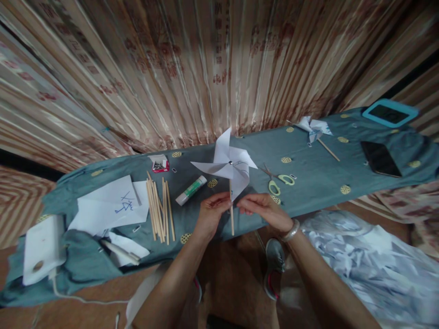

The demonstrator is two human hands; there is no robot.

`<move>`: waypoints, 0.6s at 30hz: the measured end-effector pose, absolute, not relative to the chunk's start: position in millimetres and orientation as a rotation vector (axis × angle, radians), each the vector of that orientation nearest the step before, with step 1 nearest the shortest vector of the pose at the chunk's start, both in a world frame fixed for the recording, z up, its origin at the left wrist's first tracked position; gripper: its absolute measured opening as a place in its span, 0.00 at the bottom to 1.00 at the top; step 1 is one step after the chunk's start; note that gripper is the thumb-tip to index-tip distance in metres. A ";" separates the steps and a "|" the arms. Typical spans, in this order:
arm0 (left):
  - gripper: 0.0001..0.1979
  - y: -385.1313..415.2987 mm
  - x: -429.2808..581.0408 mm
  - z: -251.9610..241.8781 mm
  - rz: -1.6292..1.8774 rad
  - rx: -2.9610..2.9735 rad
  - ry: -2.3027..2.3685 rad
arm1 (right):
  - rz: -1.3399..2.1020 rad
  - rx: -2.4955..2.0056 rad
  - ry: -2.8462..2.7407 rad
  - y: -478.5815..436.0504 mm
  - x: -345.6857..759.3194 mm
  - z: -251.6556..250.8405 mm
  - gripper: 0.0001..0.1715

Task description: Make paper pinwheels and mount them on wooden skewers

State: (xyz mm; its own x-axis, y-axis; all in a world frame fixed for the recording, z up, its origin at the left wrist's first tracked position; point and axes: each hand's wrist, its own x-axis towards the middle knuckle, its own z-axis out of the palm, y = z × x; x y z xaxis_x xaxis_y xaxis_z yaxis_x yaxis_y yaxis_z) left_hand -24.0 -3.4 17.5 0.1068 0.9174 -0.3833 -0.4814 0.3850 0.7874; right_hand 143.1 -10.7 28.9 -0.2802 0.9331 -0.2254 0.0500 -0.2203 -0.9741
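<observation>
A white paper pinwheel (224, 167) with a silver pin at its centre stands upright on a thin wooden stick (232, 224). My left hand (212, 212) is closed around this stick, just under the lowest blade. Close to the stick's other side is my right hand (262, 210), its fingers curled together near the lower blade's tip; anything inside them is hidden. Green-handled scissors (277, 179) lie partly spread beyond the right hand. A glue stick (191, 190) rests on the cloth to the left of the pinwheel.
Several wooden sticks (159, 210), a small red box of pins (159, 163), paper sheets (106, 201) and a white power strip (44, 249) occupy the left. Another pinwheel (313, 128), a dark phone (380, 158) and a blue-framed tablet (391, 113) lie right. A plastic bag (373, 260) sits below.
</observation>
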 end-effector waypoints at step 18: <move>0.16 -5.7 -26.8 12.2 1.071 0.603 1.061 | 1.705 -1.160 -1.472 -8.4 147.0 22.6 0.21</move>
State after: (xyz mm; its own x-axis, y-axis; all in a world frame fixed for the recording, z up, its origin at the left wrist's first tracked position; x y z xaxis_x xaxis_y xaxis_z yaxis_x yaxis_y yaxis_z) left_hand -26.8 -5.7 12.2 0.0920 0.9142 -0.3947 -0.4035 0.3966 0.8246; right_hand 147.0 -8.4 22.6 -0.4388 0.8689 -0.2290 0.0999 -0.2061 -0.9734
